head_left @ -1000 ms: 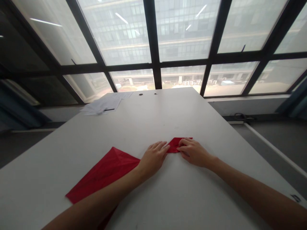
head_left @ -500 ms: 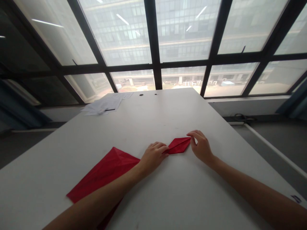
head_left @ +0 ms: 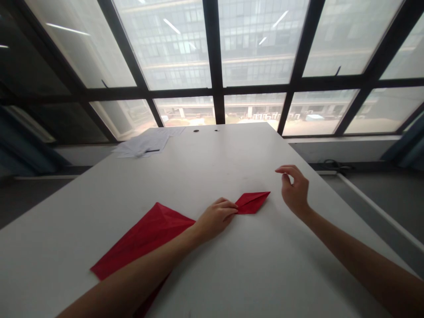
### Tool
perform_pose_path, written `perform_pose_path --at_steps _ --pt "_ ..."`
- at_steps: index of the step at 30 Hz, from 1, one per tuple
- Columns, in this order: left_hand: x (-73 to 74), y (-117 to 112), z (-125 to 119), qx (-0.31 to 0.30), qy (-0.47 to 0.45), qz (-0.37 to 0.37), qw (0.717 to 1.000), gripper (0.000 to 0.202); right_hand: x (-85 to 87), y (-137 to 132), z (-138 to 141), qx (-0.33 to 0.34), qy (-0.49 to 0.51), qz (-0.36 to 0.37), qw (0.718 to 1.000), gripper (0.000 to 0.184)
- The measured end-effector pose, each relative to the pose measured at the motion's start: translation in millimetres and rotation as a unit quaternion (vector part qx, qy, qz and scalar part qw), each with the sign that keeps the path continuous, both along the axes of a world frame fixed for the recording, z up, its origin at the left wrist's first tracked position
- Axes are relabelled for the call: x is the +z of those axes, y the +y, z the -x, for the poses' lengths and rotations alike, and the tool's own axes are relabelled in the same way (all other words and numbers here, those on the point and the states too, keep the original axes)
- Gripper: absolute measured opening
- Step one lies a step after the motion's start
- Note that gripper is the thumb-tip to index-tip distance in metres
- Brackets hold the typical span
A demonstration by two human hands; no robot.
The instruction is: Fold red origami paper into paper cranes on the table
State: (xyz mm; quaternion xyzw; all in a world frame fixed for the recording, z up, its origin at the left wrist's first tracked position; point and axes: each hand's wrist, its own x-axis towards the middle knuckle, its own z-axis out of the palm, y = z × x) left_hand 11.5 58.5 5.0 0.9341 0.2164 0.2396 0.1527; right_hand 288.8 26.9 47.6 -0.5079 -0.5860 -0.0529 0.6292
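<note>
A red folded sheet (head_left: pixel 141 236), cloth or paper I cannot tell, lies on the white table. Its wide part spreads at the left, partly under my left forearm. A smaller pointed red part (head_left: pixel 252 204) sticks out to the right of my left hand (head_left: pixel 217 217). Whether both parts join under that hand is hidden. The fingers of my left hand are closed together over the red material, pressing it to the table. To the right of the red tip, my right hand (head_left: pixel 295 189) is raised off the table, thumb and forefinger curved apart, holding nothing.
The white table (head_left: pixel 228 163) reaches away toward large dark-framed windows (head_left: pixel 251 39). Loose papers (head_left: pixel 142 143) lie at its far left with a dark pen-like thing (head_left: pixel 152 151) on them. Two small dark spots mark the far edge. A cable (head_left: pixel 334 165) sits beyond the right side.
My right hand has let go of the pointed red tip and moved up and to the right. My left hand still presses the red sheet, shifted slightly right in view.
</note>
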Motion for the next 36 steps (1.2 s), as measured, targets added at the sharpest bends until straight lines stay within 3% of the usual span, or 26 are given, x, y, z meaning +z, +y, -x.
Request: perform_pose_path --at_steps 4,8,11,16,19,23,29,33,36 --pt "2.9 -3 -2 -0.008 0.01 -0.006 1.0 0.02 8.5 -5 7 0.039 -0.04 0.025 0.998 0.027" --pt "6.0 -7 -3 -0.001 0.03 -0.017 0.999 0.025 -12.0 -14 26 0.174 -0.157 0.123 0.964 0.027" --pt "6.4 -9 -3 0.013 0.038 -0.024 0.999 0.024 -29.2 -21 34 0.219 -0.253 0.187 0.924 0.02" --pt "8.1 -11 -2 0.026 0.041 -0.015 0.999 0.02 -39.3 -28 36 0.214 -0.299 0.22 0.903 0.013" --pt "10.6 -11 -1 0.024 0.038 -0.009 0.999 0.017 -37.9 -30 36 0.209 -0.292 0.217 0.908 0.013" --pt "11.8 -11 0 0.023 0.043 -0.002 0.999 0.015 -35.8 -28 34 0.183 -0.312 0.218 0.906 0.026" --pt "11.3 -13 -2 -0.016 0.044 -0.001 0.999 0.014 -39.9 -22 30 0.094 -0.272 0.244 0.926 0.025" --pt "14.3 -17 -4 -0.028 0.044 0.006 0.999 0.013 -40.5 -22 32 0.123 -0.27 0.289 0.91 0.012" --pt "17.0 -18 -5 -0.03 0.026 0.027 0.999 0.013 -39.7 -24 35 0.137 -0.234 0.29 0.918 0.01"
